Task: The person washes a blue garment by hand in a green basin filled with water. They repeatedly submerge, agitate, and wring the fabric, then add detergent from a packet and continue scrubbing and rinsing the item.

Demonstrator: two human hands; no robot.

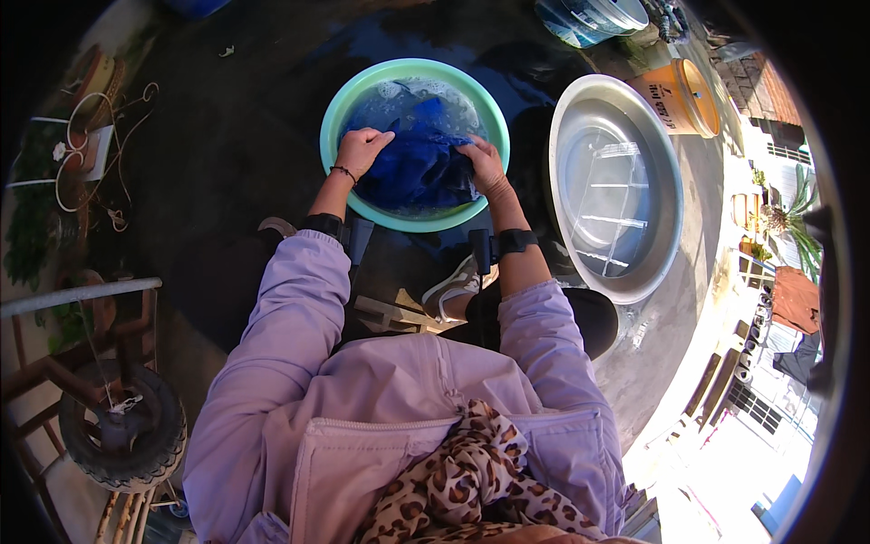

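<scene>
A dark blue cloth (pixel 414 170) lies partly sunk in sudsy water inside a round light-green basin (pixel 414 223) on the ground before me. My left hand (pixel 362 151) pinches the cloth's upper edge at the basin's left side, thumb against the curled fingers. On the right, my right hand (pixel 484 163) grips the same edge close to the basin's right rim. Between both hands the cloth's edge is stretched at the water surface. Foam (pixel 435 88) floats along the far side. How much cloth lies under water cannot be told.
To the right stands a large metal basin (pixel 557 156) of clear water. Beyond it are an orange bucket (pixel 669 102) and a clear-sided bucket (pixel 588 24). A wheel with a tyre (pixel 170 435) on a rusty frame stands at left. The concrete ground (pixel 224 122) looks wet.
</scene>
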